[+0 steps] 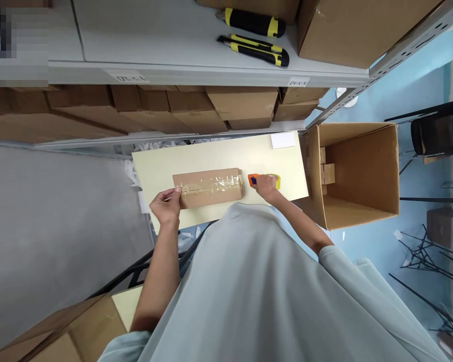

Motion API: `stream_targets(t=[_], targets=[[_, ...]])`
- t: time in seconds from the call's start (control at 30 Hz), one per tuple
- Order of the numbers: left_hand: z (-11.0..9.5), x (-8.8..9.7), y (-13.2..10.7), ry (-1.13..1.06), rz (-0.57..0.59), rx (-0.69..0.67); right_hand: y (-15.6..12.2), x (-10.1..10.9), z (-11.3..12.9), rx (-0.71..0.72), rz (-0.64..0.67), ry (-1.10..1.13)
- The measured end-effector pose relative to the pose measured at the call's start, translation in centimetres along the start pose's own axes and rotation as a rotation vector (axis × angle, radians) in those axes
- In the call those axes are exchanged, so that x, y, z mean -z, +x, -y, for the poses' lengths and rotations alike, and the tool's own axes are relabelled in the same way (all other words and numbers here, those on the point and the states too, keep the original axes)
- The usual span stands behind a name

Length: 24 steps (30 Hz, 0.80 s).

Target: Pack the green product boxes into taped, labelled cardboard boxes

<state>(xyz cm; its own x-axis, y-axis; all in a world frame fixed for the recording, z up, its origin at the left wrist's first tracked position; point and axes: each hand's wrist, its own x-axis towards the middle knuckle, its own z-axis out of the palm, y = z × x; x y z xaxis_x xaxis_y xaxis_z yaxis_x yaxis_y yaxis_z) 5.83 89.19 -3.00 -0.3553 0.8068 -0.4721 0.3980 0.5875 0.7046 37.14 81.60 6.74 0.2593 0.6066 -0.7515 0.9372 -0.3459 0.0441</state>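
Note:
A long narrow cardboard box [211,190] lies on a pale yellow board [211,157], with shiny clear tape along its top. My left hand [166,205] is at the box's left end, with thumb and fingers closed on its edge. To the right of the box, my right hand [267,188] grips an orange and yellow tape dispenser [252,180], which rests on or just above the board; the fingers hide its middle. The dispenser is a short gap away from the box's right end. A white paper slip [283,140] lies at the board's upper right.
An open, deep carton [362,173] stands right of the board, with small boxes inside. Beyond the board is a metal shelf [154,35] holding two utility knives [254,22] and cartons; more cartons [189,108] line the level below. Another carton [90,327] is at lower left.

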Motion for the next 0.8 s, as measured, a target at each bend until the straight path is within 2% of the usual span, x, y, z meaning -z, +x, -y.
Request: stream_targets(t=[0.1, 0.17, 0.2, 0.33, 0.43, 0.53, 0.63, 0.73, 0.8], targets=[[-0.8, 0.0, -0.5, 0.070, -0.029, -0.107, -1.5, 0.4, -1.1, -0.105, -0.084, 0.086], [-2.4, -0.5, -1.8, 0.153, -0.064, -0.322, -2.8, 1.7, -1.4, -0.114, -0.155, 0.171], [-3.6, -1.1, -2.7, 0.162, -0.046, -0.453, -3.4, 2.7, -1.4, -0.109, -0.184, 0.212], [-10.4, -3.6, -6.6, 0.020, 0.169, -0.932, -4.6, 8.5, 0.3, 0.025, -0.296, 0.308], [-16.6, -4.3, -7.9, -0.089, 0.165, -1.163, -4.7, 14.7, 2.8, 0.218, -0.410, 0.278], [-22.4, -3.8, -6.5, -0.179, 0.072, -1.220, -4.1, 21.7, 6.0, 0.379, -0.599, 0.169], [-27.2, -3.2, -3.3, -0.200, 0.020, -1.214, -2.9, 28.4, 9.5, 0.419, -0.729, 0.013], [-30.5, -3.0, 0.0, -0.133, 0.018, -1.184, -1.4, 33.4, 12.7, 0.360, -0.726, -0.106], [-31.6, -2.9, 1.6, -0.050, 0.039, -1.137, -0.3, 35.3, 14.5, 0.316, -0.687, -0.156]])
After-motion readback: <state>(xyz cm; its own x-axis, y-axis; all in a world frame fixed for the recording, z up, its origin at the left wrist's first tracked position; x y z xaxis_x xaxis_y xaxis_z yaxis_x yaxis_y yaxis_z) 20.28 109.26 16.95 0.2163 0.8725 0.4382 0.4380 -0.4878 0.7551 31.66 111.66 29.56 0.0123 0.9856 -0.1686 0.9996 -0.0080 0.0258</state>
